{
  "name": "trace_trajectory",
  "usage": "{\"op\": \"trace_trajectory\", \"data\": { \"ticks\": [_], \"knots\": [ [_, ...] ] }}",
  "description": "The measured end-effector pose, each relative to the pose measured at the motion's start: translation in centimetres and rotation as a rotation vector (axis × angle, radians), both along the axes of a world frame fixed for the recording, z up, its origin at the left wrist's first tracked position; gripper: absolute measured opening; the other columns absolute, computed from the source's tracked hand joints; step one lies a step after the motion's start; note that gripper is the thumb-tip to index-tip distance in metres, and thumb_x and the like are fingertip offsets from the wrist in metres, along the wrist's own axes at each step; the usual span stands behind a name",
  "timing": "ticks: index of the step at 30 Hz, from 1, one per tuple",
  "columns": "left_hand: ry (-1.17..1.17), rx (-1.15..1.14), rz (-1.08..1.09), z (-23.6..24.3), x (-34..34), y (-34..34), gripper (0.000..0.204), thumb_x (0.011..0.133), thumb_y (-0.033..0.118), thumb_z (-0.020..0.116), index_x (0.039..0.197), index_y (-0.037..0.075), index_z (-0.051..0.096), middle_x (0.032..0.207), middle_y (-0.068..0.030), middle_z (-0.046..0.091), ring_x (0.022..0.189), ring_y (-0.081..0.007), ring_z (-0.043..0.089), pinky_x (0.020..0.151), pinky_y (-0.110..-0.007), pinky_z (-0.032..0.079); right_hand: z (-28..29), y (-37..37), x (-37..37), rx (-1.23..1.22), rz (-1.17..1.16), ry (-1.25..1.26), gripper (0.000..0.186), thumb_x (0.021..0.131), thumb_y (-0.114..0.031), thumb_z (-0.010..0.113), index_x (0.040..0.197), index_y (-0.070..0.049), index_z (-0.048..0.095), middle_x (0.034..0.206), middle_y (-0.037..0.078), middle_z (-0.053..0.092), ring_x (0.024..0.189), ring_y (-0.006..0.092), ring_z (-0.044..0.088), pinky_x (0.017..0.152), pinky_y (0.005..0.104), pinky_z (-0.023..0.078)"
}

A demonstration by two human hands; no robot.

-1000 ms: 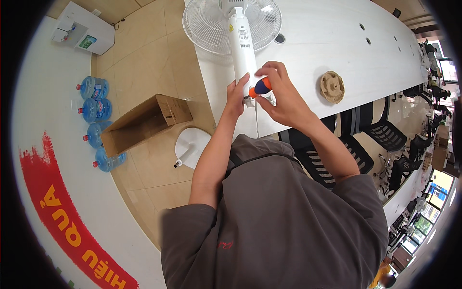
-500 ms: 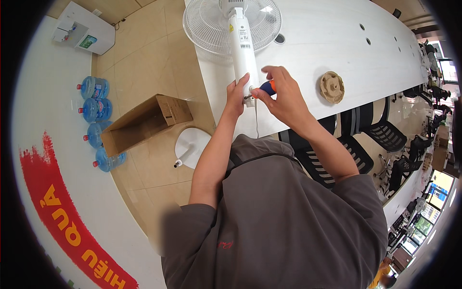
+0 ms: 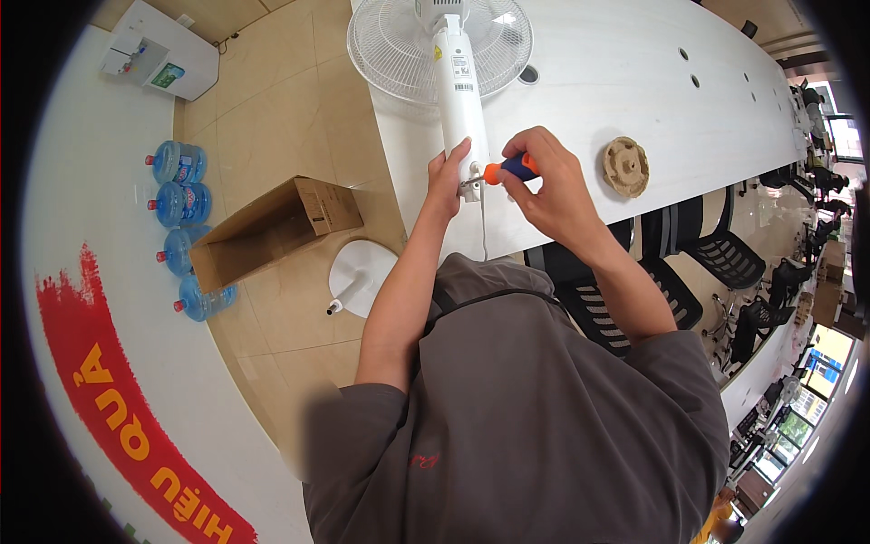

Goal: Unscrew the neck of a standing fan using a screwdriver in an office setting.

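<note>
A white electric fan (image 3: 460, 109) lies on the white table, its wire grille at the far end and its neck end toward me. My left hand (image 3: 446, 181) grips that near end, thumb on top. In my right hand (image 3: 555, 186) is a screwdriver (image 3: 515, 169) with a blue and orange handle. Its shaft points left, and the tip is at the side of the neck's end, next to my left fingers. Whether the tip sits in a screw is too small to tell. A thin white cord hangs down from the neck.
A moulded brown pulp piece (image 3: 625, 167) lies on the table (image 3: 580, 109) to the right. Black mesh chairs (image 3: 666, 281) line its near edge. On the floor to the left are an open cardboard box (image 3: 272, 231), a round white fan base (image 3: 364, 272) and several blue water bottles (image 3: 181, 204).
My right hand has shifted slightly right and changed its hold, so more of the screwdriver's handle shows. My left hand and the fan stay nearly in place.
</note>
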State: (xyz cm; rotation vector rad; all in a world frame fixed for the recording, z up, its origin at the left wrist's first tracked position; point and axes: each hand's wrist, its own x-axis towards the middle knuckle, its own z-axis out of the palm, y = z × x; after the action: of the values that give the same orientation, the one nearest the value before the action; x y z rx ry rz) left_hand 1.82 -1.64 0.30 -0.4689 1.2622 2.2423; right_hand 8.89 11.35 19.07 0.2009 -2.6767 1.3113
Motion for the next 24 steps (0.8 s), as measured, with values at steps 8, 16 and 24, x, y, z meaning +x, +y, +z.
{"op": "trace_trajectory", "data": {
  "ticks": [8,16,24],
  "knots": [
    [0.002,0.025,-0.068,-1.8,-0.4,-0.2,0.046,0.092,0.032,0.064,0.116,-0.007,0.055,0.1,-0.0178,0.067,0.079,-0.029,0.07,0.071,-0.04,0.061,1.7,3.5,2.0,-0.128,-0.18,0.04,0.023,0.081,0.0,0.073,0.098,0.001,0.058,0.089,0.01,0.062,0.076,0.0151,0.061,0.07,0.0276,0.049],
    [0.016,0.062,-0.124,-0.4,-0.1,-0.7,0.051,0.095,0.035,0.06,0.119,-0.01,0.051,0.1,-0.0214,0.066,0.075,-0.0332,0.07,0.07,-0.045,0.062,-3.7,12.6,4.8,-0.361,-0.535,-0.051,0.019,0.085,-0.004,0.072,0.097,0.0,0.058,0.094,0.005,0.057,0.083,0.0107,0.055,0.078,0.0248,0.047],
    [0.035,0.036,-0.136,0.2,-0.1,-0.5,0.058,0.096,0.038,0.056,0.124,-0.011,0.047,0.103,-0.0218,0.066,0.078,-0.0328,0.07,0.071,-0.044,0.062,-18.4,17.0,6.7,-0.537,-0.704,-0.231,0.023,0.084,-0.012,0.075,0.097,-0.003,0.059,0.09,0.003,0.058,0.078,0.0111,0.056,0.068,0.0259,0.049]
  ]
}}
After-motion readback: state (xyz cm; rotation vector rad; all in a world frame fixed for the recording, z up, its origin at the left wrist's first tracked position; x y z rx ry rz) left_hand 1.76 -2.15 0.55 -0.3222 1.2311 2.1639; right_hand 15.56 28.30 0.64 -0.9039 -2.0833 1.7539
